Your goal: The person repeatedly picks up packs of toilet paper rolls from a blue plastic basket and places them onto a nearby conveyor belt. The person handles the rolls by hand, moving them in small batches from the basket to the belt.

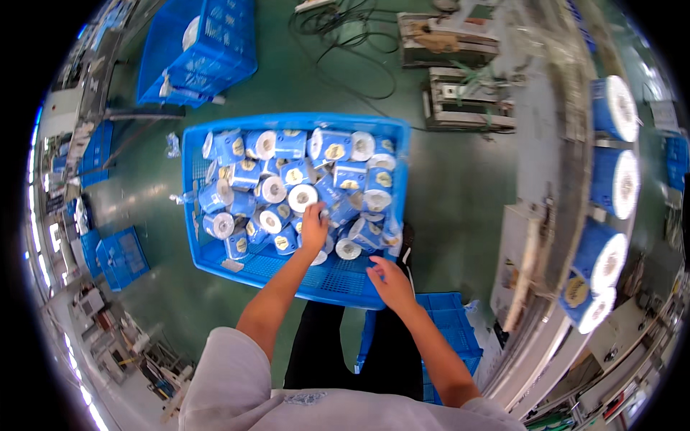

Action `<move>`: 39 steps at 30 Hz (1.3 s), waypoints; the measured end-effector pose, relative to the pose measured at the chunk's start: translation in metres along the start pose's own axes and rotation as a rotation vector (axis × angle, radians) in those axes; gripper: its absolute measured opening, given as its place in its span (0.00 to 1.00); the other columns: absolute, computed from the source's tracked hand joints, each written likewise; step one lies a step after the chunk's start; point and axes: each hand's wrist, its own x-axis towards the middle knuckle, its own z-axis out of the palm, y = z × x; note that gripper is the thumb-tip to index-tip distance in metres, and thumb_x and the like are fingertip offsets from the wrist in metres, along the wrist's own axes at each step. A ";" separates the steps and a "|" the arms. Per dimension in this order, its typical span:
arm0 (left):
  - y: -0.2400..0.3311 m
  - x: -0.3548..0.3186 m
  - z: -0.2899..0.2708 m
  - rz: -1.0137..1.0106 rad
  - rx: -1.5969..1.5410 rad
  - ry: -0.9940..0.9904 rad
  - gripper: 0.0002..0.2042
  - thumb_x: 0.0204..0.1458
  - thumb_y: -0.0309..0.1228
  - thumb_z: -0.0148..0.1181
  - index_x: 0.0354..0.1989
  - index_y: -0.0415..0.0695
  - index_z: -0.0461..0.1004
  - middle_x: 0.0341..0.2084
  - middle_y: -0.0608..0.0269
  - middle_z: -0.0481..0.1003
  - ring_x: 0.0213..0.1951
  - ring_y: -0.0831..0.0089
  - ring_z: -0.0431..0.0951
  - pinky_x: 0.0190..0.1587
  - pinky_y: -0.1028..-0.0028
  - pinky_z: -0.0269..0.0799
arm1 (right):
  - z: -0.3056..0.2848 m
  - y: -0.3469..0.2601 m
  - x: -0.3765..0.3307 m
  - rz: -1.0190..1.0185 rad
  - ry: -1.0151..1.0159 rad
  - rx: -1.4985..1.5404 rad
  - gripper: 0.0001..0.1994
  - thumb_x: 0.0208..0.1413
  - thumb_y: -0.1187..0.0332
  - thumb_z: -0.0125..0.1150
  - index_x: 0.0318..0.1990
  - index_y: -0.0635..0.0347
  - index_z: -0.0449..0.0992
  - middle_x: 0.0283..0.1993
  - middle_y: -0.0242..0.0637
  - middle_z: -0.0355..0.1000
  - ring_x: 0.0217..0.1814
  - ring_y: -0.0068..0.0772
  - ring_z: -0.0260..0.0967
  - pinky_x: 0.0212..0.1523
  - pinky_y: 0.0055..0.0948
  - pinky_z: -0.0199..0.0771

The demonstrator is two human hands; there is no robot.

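In the head view, held the left hand [313, 230] over blue-wrapped rolls [295, 173] in the blue crate [345, 276], just beside the near edge of one white-ended roll [302, 198]; could not make out whether gripping anything. Held the right hand [389, 280] with fingers loosely parted by the crate's near right corner, near other rolls.

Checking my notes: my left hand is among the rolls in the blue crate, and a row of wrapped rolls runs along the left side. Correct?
Not quite: the head view shows the row of wrapped rolls along the right side. Your left hand is among the rolls in the blue crate.
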 end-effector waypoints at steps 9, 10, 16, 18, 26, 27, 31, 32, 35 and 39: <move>-0.192 -0.087 0.060 0.026 0.701 -0.602 0.39 0.41 0.33 0.63 0.63 0.50 0.49 0.63 0.48 0.51 0.57 0.44 0.61 0.49 0.57 0.69 | 0.185 0.173 0.199 0.447 0.236 -0.815 0.23 0.49 0.53 0.56 0.49 0.58 0.71 0.46 0.49 0.71 0.47 0.50 0.69 0.48 0.45 0.68; -0.206 -0.093 0.059 0.030 0.728 -0.603 0.37 0.42 0.32 0.62 0.63 0.49 0.50 0.62 0.47 0.53 0.56 0.44 0.62 0.48 0.57 0.70 | 0.192 0.157 0.207 0.450 0.192 -0.871 0.25 0.47 0.52 0.57 0.49 0.60 0.70 0.47 0.50 0.70 0.48 0.50 0.69 0.48 0.43 0.69; -0.174 -0.039 0.021 -0.214 0.117 -0.580 0.27 0.43 0.32 0.60 0.54 0.44 0.59 0.44 0.45 0.71 0.41 0.49 0.75 0.43 0.59 0.70 | 0.127 0.212 0.215 0.377 -0.084 -0.803 0.23 0.37 0.51 0.65 0.34 0.63 0.79 0.39 0.50 0.75 0.42 0.47 0.73 0.45 0.37 0.73; -0.171 -0.020 -0.005 -0.178 0.100 -0.688 0.23 0.42 0.33 0.61 0.49 0.44 0.66 0.49 0.46 0.68 0.47 0.51 0.71 0.47 0.59 0.68 | 0.119 0.193 0.222 0.266 -0.192 -0.767 0.23 0.37 0.52 0.64 0.35 0.63 0.79 0.39 0.51 0.75 0.43 0.47 0.73 0.44 0.37 0.72; -0.154 0.059 0.010 0.341 0.540 -0.690 0.20 0.45 0.37 0.58 0.47 0.45 0.74 0.63 0.51 0.52 0.66 0.52 0.45 0.66 0.57 0.37 | 0.061 0.130 0.305 0.339 -0.071 0.678 0.25 0.53 0.59 0.51 0.57 0.61 0.65 0.48 0.33 0.71 0.54 0.27 0.63 0.51 0.30 0.63; -0.150 0.065 0.027 0.300 0.655 -0.739 0.21 0.46 0.38 0.56 0.50 0.44 0.73 0.64 0.52 0.52 0.66 0.51 0.45 0.67 0.56 0.34 | 0.057 0.134 0.316 0.336 -0.068 0.573 0.23 0.53 0.59 0.51 0.55 0.62 0.66 0.48 0.34 0.71 0.52 0.26 0.64 0.49 0.28 0.63; -0.156 0.047 0.055 0.259 1.018 -0.503 0.17 0.47 0.37 0.55 0.45 0.48 0.76 0.64 0.50 0.52 0.66 0.52 0.46 0.67 0.58 0.34 | 0.108 0.088 0.332 0.257 -0.105 0.160 0.17 0.49 0.64 0.56 0.45 0.62 0.76 0.39 0.32 0.74 0.40 0.23 0.68 0.40 0.23 0.66; -0.133 0.050 0.060 0.240 0.994 -0.589 0.18 0.48 0.38 0.54 0.46 0.44 0.75 0.64 0.48 0.52 0.66 0.51 0.47 0.67 0.58 0.36 | 0.097 0.131 0.340 0.142 -0.005 0.319 0.15 0.45 0.67 0.60 0.41 0.63 0.77 0.30 0.31 0.74 0.32 0.23 0.68 0.35 0.22 0.66; -0.144 0.032 0.042 0.126 0.715 -0.518 0.20 0.46 0.37 0.57 0.48 0.43 0.73 0.60 0.44 0.56 0.63 0.50 0.52 0.65 0.59 0.44 | 0.105 0.099 0.280 0.115 0.074 0.128 0.19 0.43 0.67 0.63 0.45 0.64 0.75 0.36 0.34 0.73 0.36 0.25 0.68 0.38 0.24 0.68; -0.105 -0.006 -0.037 0.039 0.217 -0.187 0.22 0.40 0.31 0.64 0.48 0.50 0.73 0.54 0.42 0.58 0.56 0.47 0.58 0.58 0.57 0.55 | 0.083 0.070 0.159 -0.062 0.278 0.168 0.26 0.41 0.72 0.64 0.52 0.61 0.69 0.47 0.37 0.66 0.48 0.32 0.65 0.47 0.27 0.66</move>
